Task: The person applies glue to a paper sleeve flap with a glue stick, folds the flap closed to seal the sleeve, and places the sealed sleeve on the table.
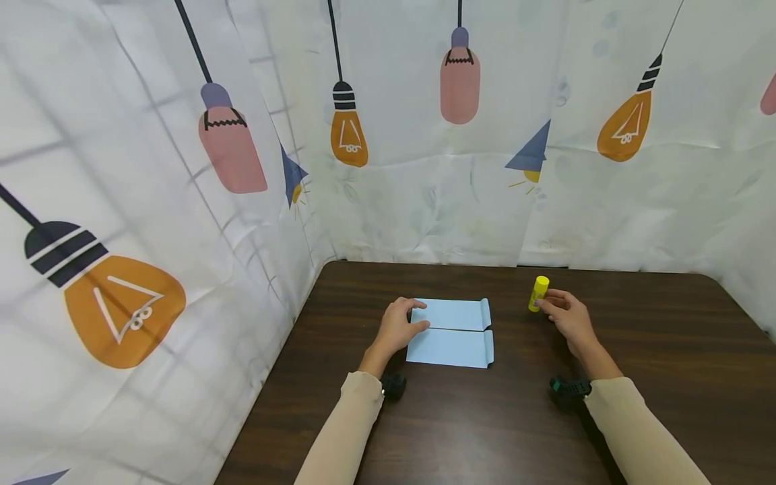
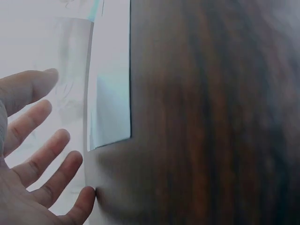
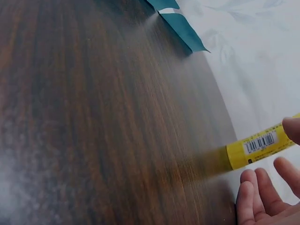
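Observation:
Two light blue paper pieces, the far one (image 1: pixel 451 314) and the near one (image 1: pixel 448 347), lie side by side on the table with a thin dark gap between them. Their right edges are folded up into narrow flaps. My left hand (image 1: pixel 400 327) is at their left edge, thumb and fingers spread apart; in the left wrist view its fingers are spread beside the paper (image 2: pixel 112 108). Off to the right, my right hand (image 1: pixel 568 315) pinches a yellow glue stick (image 1: pixel 538 294) between thumb and finger. The glue stick (image 3: pixel 258 147) stands upright, cap on, its base close over the tabletop.
The dark wood table (image 1: pixel 461 417) has its far edge against a white curtain (image 1: pixel 424 222) printed with hanging lamps. More of that curtain runs down the left side. Dark bands are around both wrists.

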The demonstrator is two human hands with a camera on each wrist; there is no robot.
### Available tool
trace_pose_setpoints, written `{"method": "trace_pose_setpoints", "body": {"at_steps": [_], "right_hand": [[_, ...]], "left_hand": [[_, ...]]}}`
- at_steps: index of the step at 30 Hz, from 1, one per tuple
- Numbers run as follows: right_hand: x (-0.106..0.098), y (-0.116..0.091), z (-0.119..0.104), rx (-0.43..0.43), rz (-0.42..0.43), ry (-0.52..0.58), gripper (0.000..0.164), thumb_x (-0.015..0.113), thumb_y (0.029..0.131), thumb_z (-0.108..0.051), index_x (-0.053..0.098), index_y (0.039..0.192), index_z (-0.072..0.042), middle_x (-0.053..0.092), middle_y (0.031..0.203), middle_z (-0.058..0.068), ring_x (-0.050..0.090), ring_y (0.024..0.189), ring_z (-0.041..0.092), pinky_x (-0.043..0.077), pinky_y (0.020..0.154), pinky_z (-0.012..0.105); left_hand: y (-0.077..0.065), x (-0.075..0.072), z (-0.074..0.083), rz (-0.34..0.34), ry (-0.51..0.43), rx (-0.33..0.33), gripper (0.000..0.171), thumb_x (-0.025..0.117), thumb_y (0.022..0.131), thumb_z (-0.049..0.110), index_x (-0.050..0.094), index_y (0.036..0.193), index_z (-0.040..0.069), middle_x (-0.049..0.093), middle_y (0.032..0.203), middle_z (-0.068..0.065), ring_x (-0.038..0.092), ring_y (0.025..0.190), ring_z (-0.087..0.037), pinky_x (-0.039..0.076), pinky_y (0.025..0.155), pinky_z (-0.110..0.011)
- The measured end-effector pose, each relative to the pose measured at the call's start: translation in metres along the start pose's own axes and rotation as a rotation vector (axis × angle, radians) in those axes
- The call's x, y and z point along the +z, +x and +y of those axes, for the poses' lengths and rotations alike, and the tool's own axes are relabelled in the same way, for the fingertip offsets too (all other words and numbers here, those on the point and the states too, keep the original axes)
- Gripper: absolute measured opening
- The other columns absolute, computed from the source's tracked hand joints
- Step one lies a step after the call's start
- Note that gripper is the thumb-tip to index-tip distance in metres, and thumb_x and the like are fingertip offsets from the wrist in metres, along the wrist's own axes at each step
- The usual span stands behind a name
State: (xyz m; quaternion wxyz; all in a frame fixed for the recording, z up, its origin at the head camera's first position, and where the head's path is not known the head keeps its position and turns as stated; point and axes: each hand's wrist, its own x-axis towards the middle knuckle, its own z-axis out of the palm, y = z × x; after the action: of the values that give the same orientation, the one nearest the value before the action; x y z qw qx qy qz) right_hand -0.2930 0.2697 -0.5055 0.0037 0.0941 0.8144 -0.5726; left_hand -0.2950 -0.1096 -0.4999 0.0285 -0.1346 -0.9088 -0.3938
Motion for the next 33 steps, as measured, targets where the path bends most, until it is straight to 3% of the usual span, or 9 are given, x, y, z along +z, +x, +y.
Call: {"method": "trace_pose_setpoints", "body": {"at_steps": [4, 9, 13, 20, 33], "right_hand": [[0.002, 0.003, -0.001, -0.007, -0.030, -0.028, 0.074, 0.056, 0.104, -0.046, 0.032, 0.158, -0.002, 0.039, 0.157, 0.027, 0.047, 0.137, 0.041, 0.050, 0.103, 0.041], [0.006, 0.005, -0.003, 0.007, -0.034, -0.040, 0.072, 0.057, 0.104, -0.043, 0.033, 0.157, 0.000, 0.038, 0.157, 0.029, 0.040, 0.142, 0.046, 0.040, 0.112, 0.056], [0.008, 0.006, -0.004, 0.014, -0.024, -0.055, 0.069, 0.058, 0.104, -0.039, 0.035, 0.156, 0.001, 0.038, 0.157, 0.030, 0.039, 0.142, 0.047, 0.038, 0.112, 0.059], [0.011, 0.008, -0.004, 0.049, -0.001, -0.057, 0.065, 0.061, 0.103, -0.031, 0.037, 0.155, 0.000, 0.038, 0.157, 0.030, 0.038, 0.143, 0.048, 0.035, 0.114, 0.063], [0.015, 0.009, -0.003, 0.078, 0.062, -0.082, 0.060, 0.060, 0.103, -0.027, 0.041, 0.152, 0.001, 0.044, 0.154, 0.028, 0.043, 0.138, 0.046, 0.039, 0.111, 0.059]], "left_hand": [[0.001, 0.002, 0.001, -0.025, 0.030, -0.018, 0.036, 0.080, 0.090, 0.024, 0.073, 0.124, 0.015, 0.063, 0.133, -0.012, 0.054, 0.129, -0.036, 0.044, 0.106, -0.059], [0.002, 0.003, 0.003, -0.063, 0.098, -0.039, 0.035, 0.082, 0.088, 0.027, 0.074, 0.121, 0.020, 0.065, 0.131, -0.009, 0.051, 0.130, -0.036, 0.037, 0.104, -0.063], [0.003, 0.003, 0.005, -0.088, 0.130, -0.034, 0.036, 0.083, 0.087, 0.027, 0.074, 0.121, 0.020, 0.066, 0.127, -0.009, 0.051, 0.126, -0.036, 0.037, 0.098, -0.060], [0.005, 0.002, 0.005, -0.133, 0.156, -0.020, 0.040, 0.086, 0.084, 0.024, 0.074, 0.121, 0.018, 0.063, 0.131, -0.011, 0.049, 0.126, -0.037, 0.037, 0.099, -0.064], [0.004, 0.003, 0.004, -0.178, 0.188, -0.023, 0.043, 0.087, 0.083, 0.027, 0.073, 0.123, 0.019, 0.058, 0.138, -0.011, 0.046, 0.129, -0.036, 0.037, 0.099, -0.061]]}}
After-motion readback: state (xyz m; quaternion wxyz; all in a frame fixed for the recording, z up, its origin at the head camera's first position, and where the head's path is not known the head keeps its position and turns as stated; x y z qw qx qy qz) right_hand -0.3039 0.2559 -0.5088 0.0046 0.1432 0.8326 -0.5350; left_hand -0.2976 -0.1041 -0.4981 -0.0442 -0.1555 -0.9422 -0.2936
